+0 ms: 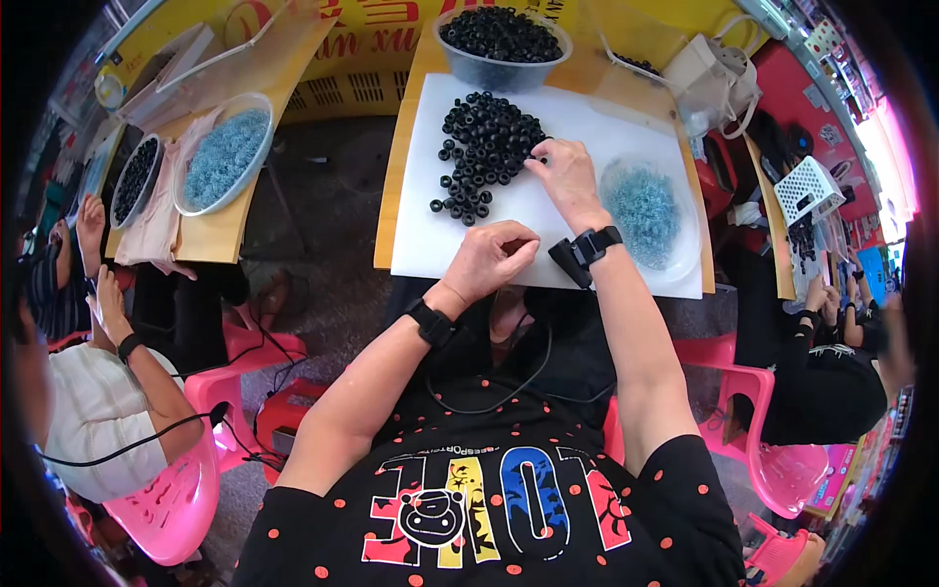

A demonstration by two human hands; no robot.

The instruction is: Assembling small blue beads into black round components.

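A loose pile of black ring-shaped beads [489, 142] lies on a white board [421, 235] in front of me. At the pile's right edge, my right hand [567, 176] has thumb and forefinger closed on what looks like a black bead. My left hand [492, 258] hovers over the board's near edge, fingers curled and thumb against forefinger. Whatever it may hold is hidden or too small to make out. Right of my right hand sits a shallow clear dish of pale blue, glassy small pieces [643, 215]. Both wrists wear black bands.
A clear tub [502, 70] heaped with black beads stands at the board's far edge. A white bag [712, 83] is at the back right. On the left table are a bowl of blue pieces [227, 161] and a pink cloth [174, 196]. People sit on pink chairs [171, 499] at both sides.
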